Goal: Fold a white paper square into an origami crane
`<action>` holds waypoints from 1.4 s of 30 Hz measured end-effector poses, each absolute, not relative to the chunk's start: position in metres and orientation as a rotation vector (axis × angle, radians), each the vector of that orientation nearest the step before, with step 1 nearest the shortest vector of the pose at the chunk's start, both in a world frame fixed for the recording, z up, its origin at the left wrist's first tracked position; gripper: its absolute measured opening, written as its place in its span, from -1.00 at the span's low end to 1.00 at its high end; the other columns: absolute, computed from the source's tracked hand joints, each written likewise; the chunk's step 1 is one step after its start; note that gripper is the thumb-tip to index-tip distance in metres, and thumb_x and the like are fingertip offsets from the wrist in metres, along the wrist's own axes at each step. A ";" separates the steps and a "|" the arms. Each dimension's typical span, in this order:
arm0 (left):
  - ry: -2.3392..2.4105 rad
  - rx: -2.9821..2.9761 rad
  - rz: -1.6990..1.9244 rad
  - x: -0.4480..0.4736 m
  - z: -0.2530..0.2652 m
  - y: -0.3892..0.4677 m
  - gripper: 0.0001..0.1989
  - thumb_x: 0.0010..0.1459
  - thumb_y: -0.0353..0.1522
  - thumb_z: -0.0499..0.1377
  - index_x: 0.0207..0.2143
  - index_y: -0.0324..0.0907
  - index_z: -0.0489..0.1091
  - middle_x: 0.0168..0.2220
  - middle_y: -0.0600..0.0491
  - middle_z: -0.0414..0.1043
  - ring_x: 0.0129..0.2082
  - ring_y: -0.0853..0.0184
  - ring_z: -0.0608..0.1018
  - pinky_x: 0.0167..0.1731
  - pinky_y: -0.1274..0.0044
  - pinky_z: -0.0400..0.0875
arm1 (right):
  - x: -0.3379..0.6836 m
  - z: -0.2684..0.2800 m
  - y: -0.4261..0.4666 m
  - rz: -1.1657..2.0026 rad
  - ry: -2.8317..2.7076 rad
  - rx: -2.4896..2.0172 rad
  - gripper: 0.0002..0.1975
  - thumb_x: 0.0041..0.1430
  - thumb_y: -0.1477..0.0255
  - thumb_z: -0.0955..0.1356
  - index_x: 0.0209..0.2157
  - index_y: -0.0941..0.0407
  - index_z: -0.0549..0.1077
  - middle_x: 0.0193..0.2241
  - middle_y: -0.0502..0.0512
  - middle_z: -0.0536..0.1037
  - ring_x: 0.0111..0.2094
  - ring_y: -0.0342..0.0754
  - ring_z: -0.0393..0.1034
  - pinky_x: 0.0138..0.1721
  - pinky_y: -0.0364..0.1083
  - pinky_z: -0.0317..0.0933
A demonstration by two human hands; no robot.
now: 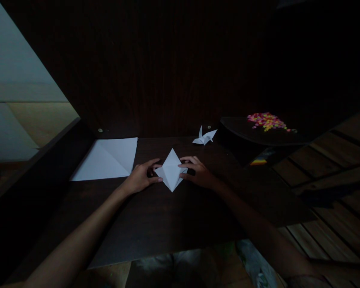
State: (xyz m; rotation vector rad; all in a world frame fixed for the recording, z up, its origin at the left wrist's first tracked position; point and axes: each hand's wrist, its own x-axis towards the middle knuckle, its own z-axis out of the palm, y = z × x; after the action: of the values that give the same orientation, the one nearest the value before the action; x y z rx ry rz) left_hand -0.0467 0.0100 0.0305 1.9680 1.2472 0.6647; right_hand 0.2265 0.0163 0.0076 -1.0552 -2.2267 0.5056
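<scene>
A partly folded sheet of white origami paper [172, 170] lies on the dark table, diamond-shaped, with one point toward me and one away. My left hand [142, 175] pinches its left corner between thumb and fingers. On the opposite side, my right hand [198, 173] grips the right corner, with a finger resting on the paper's edge. Beyond my right hand stands a finished-looking white paper crane [204, 137]. To the left of my left hand lies a stack of white paper [106, 158], its top sheet creased diagonally.
On a rounded shelf [237, 130] at the right sits a heap of small colourful pieces [268, 121]. A dark upright panel [168, 72] rises behind the table, and a side board [42, 164] borders the left. Wooden slats [342, 176] show at the right.
</scene>
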 end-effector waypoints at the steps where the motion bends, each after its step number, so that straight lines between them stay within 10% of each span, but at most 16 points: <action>1: 1.248 1.980 0.668 -0.046 0.030 0.010 -0.23 -0.06 -0.23 0.33 0.20 -0.17 0.18 -0.03 -0.05 0.51 -0.33 0.30 0.52 -0.19 0.38 0.46 | 0.227 0.008 0.016 0.478 -2.239 -1.046 -0.68 0.12 0.21 0.41 -0.11 0.03 0.54 0.07 0.17 0.38 0.02 0.09 0.26 0.01 0.15 0.24; 42: 1.372 2.375 0.709 -0.034 0.021 0.006 -0.43 0.09 -0.48 0.10 0.19 -0.23 0.16 -0.16 -0.06 0.47 -0.13 0.21 0.50 -0.08 0.36 0.41 | 0.220 0.020 0.006 0.560 -2.282 -0.995 -0.77 0.20 0.30 0.37 -0.14 0.05 0.55 -0.11 0.11 0.59 -0.08 0.02 0.41 -0.06 0.04 0.31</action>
State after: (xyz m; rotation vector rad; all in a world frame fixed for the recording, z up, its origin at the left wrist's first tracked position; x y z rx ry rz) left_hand -0.0342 0.0063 0.0207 2.3747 1.3719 0.7088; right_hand 0.2201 0.0063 0.0200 -0.9947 -2.2824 0.5595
